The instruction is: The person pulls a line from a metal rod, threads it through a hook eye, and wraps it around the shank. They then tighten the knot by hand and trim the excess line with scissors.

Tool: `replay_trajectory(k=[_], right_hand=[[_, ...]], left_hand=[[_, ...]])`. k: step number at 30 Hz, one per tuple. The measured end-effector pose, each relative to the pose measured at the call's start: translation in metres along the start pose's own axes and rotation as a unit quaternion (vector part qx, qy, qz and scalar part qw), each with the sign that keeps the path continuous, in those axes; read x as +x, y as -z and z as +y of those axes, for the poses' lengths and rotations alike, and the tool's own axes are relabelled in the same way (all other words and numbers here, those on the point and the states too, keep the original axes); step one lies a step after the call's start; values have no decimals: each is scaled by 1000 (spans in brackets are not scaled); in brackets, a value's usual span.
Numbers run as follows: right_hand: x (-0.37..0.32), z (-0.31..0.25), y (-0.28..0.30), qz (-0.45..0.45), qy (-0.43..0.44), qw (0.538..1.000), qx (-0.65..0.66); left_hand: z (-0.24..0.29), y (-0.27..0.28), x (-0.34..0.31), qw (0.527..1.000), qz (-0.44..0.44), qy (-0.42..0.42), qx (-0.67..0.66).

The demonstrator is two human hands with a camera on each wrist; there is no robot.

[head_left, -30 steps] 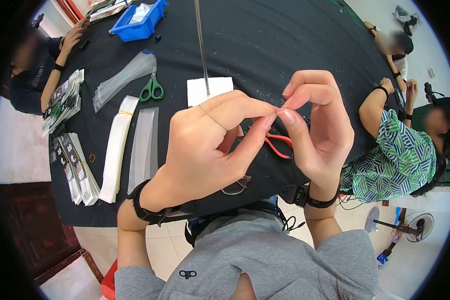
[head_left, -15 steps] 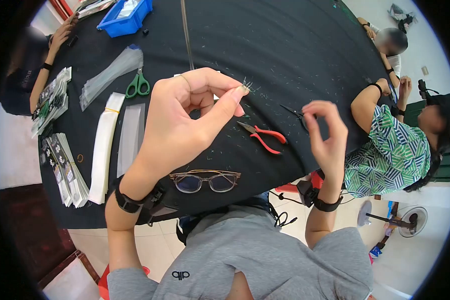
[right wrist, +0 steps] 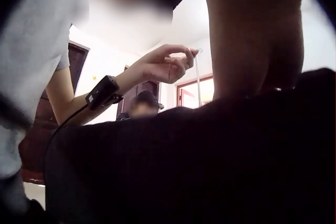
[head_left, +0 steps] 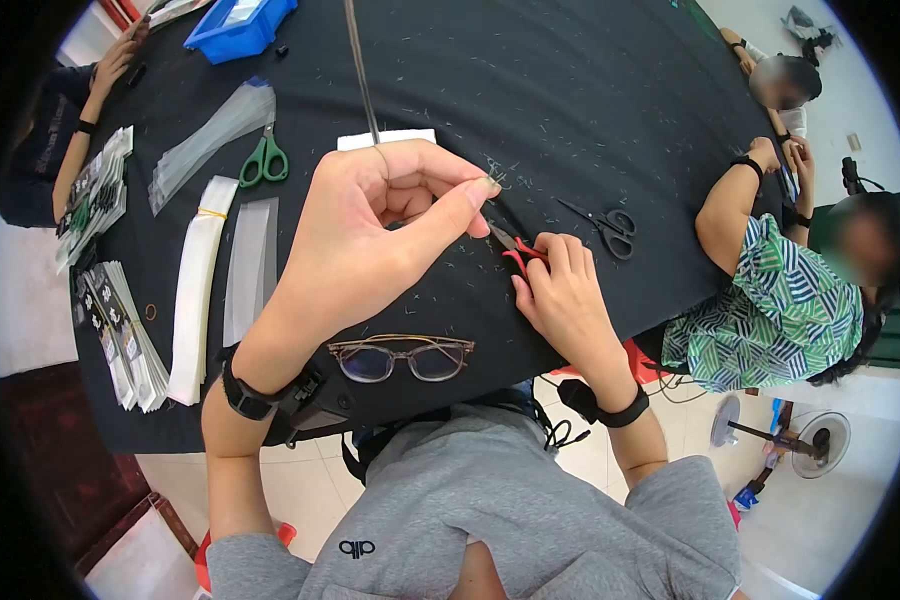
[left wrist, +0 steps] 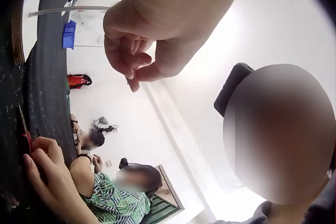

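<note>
The left hand (head_left: 380, 215) pinches wispy strands (head_left: 495, 177) between thumb and forefinger tips; the right hand's (head_left: 568, 300) fingers grip the red pliers (head_left: 518, 254).

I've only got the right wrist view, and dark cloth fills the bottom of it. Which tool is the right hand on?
Observer: The head view shows the right hand gripping the red-handled pliers over the table.

Operator: Good. I can see the left hand pinching something tiny, but not its colour. What is it like?

Observer: In the head view, fine greenish strands stick out past those fingertips.
</note>
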State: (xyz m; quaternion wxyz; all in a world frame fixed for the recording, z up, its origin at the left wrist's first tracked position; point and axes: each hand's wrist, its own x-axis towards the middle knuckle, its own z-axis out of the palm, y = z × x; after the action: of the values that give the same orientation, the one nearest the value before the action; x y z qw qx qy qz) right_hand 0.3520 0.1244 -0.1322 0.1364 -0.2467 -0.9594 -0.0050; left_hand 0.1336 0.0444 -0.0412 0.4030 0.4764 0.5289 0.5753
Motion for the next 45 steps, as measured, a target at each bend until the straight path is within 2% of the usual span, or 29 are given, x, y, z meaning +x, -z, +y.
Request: replay_trajectory(k=[4,6,8,10,17,23,29,45], right_hand=[[0,7,4,21,-48,995,81],[2,6,18,25,-184,955,230],[4,12,27,71,-149,945,284],[2,15,34,65,-150,938,305],[14,-3,56,55,-59,957,279],[20,-4,62,40,-33,965,258],[22,-4,62,46,-39,964,258],[22,-5,67,40,-18,973,229]], left_hand=[[0,3,3,1000,-1,15,-8],[0,2,4,999,-5,30,-11],[-1,1,6,999,-1,30,-15],[-3,-1,7,999,1,35,-21],[-3,-2,7,997,-15,62,-31],[3,-7,3,997,-18,79,-13],[-1,-10,0,998,-14,39,42],[4,-12,-2,996,3,-11,88]])
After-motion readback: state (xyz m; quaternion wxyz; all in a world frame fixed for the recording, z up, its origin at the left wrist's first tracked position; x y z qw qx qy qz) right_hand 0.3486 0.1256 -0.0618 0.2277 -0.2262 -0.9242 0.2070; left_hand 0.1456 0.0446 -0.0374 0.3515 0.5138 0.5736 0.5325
